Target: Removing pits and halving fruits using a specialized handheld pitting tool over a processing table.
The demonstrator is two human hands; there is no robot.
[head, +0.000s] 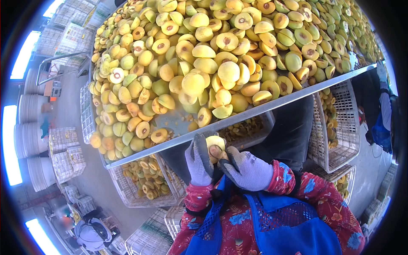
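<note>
My left hand (200, 161), in a lilac knit glove with a dark grey coated palm, grips a yellow-green stone fruit half (215, 141) just off the table's front rim. The cut face is turned towards me, and a thin curved line crosses its brown middle; whether this is a blade or the pit's edge I cannot tell. Gloved alike, my right hand (250, 169) pinches the fruit's lower right side, its fingertips partly hidden. A large heap of halved stone fruit (204, 65), several with brown pits, covers the metal table (175, 122) beyond.
A raised metal rim (242, 115) edges the table. Below stand a crate of fruit halves (140, 200) at left, a crate of scraps (266, 127) and a tall white crate (346, 127) at right. Other people (92, 234) are at lower left and far right. Stacked crates (67, 156) line the left.
</note>
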